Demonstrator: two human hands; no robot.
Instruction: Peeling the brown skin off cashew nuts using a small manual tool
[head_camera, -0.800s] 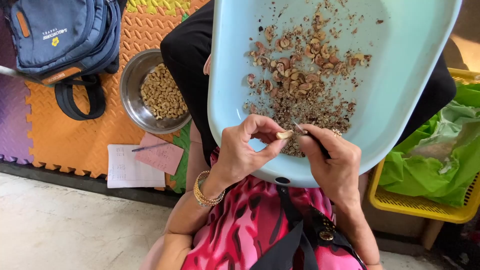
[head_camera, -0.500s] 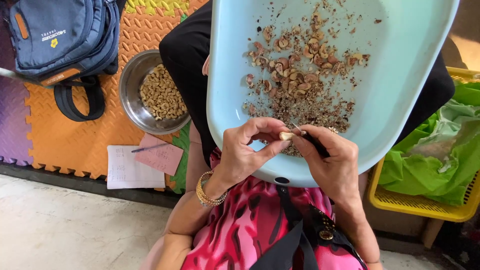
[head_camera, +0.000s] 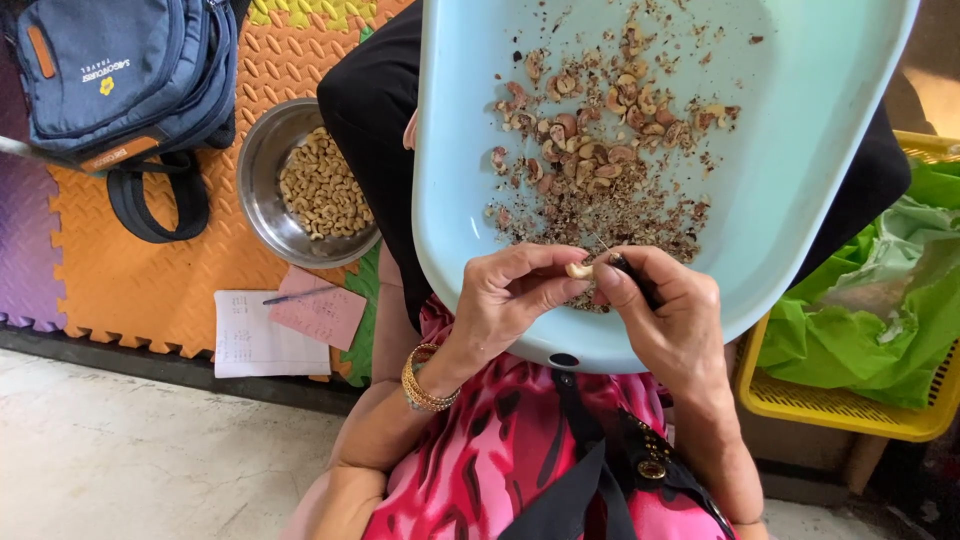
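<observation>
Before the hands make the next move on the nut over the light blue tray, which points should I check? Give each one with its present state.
1. Pale cashew nut pinched in left hand fingertips: ok.
2. Thin dark-handled pick gripped by right hand, at the nut: ok.
3. Pick's tip clear of the left fingers: cannot tell, the tip is too fine to see.
4. Nut held above the light blue plastic tray, so scraps land inside: ok.
5. Round steel bowl of peeled nuts on the orange mat, with room left: ok.
6. Tray sits steady on the lap: cannot tell.
</observation>
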